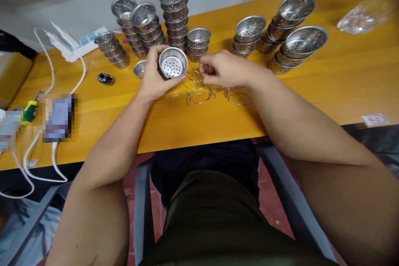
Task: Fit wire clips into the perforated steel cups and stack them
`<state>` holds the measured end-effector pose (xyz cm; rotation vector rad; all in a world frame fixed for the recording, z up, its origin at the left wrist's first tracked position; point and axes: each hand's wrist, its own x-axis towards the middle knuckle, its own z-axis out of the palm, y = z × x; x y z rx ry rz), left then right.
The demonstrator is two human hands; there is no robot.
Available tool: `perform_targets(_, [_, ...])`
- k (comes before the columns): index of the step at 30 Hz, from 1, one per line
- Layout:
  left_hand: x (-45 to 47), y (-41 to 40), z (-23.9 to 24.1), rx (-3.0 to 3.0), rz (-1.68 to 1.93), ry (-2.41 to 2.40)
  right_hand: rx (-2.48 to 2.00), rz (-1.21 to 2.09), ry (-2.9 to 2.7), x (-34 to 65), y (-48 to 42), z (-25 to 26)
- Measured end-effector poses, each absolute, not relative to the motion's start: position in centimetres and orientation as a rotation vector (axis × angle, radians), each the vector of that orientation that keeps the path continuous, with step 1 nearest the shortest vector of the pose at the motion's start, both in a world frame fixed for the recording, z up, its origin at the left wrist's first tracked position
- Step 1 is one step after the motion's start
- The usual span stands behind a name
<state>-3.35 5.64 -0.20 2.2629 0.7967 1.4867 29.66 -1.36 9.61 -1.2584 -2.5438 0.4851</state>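
Observation:
My left hand [157,77] is closed around a perforated metal strainer cup [173,66], its mouth turned up towards me so that the holes in its bottom show. My right hand [220,68] is just right of that cup, fingers curled into a pinch above several curved metal wires [201,96] lying loose on the table. Whatever sits between those fingers is too small to make out. Behind my left wrist, a single small strainer cup [140,67] is partly hidden.
Stacks of strainer cups [173,12] stand along the back, with leaning stacks [301,48] at right. A clear plastic bag [358,18] lies far right. On the left are a power strip [82,43], a small dark object [105,78], and a phone [60,118] with white cables.

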Motion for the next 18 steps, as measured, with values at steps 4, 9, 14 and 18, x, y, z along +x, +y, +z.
perform_targets(4, [-3.3, 6.1, -0.6, 2.270, 1.523, 0.718, -1.261, 0.574, -2.303, 29.7, -1.2, 9.3])
perform_targets(9, [-3.3, 5.7, 0.1, 2.237, 1.435, 0.813, -1.190, 0.612, -2.046, 29.3, -1.1, 9.3])
perform_targets(14, [-3.2, 4.8, 1.0, 2.232, 1.385, 0.865, -1.152, 0.606, -1.962, 29.0, -1.9, 10.0])
perform_targets(18, [-2.9, 4.3, 0.9, 2.185, 1.342, 0.823, -1.113, 0.619, -1.922, 27.6, -3.2, 10.0])
